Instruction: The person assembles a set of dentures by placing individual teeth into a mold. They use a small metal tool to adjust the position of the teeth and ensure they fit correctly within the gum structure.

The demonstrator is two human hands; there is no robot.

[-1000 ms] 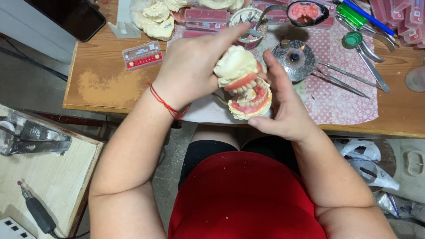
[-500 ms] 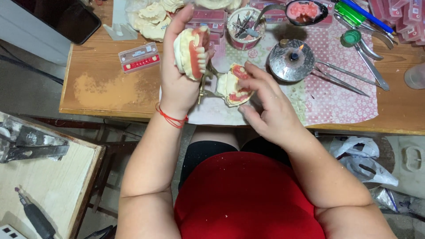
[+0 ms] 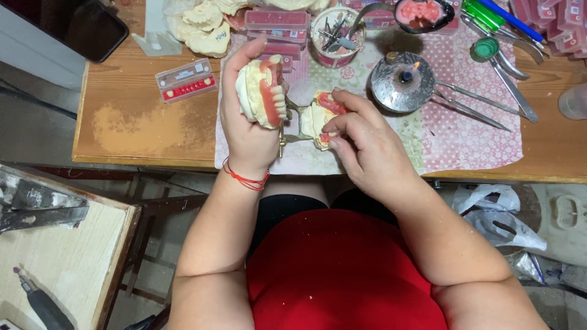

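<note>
Red fabric of the person's shirt [image 3: 342, 275] fills the near edge at six o'clock. Above it, the left hand [image 3: 247, 122] is closed around an upper plaster cast [image 3: 262, 91] with pink wax gums and white teeth, the cast tipped on edge at the fingertips, toward eleven o'clock. Just to its right, the right hand [image 3: 367, 143] pinches the lower cast [image 3: 318, 119], joined to the upper one by a brass hinge [image 3: 287, 125]. Both sit over a patterned cloth [image 3: 465, 137] on the wooden table [image 3: 134, 122]. Farther, at one o'clock, a small lit burner [image 3: 403, 80]; at twelve, a cup of tools [image 3: 336, 33].
</note>
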